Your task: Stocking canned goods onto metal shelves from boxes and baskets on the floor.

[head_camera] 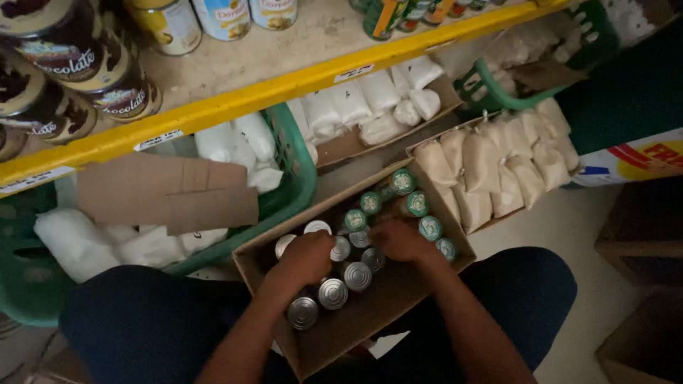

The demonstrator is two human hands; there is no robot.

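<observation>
- The left hand [307,256] curls over the silver-topped cans [333,293] at the near left of the cardboard box [398,299] on the lap, seemingly gripping one.
- The right hand [400,240] rests closed among the green-lidded cans [417,204] farther right; whether it holds one I cannot tell.
- The cans look rigid, weighty and smooth; best gripped around the rim.

The cans [332,293] in the brown cardboard box [370,320] had plain silver tops, while the bottles [417,204] beside them wore teal-green caps. The shelf edge [235,101] was bright yellow, the baskets [299,186] green, and the bagged goods [491,174] white and pale beige.
</observation>
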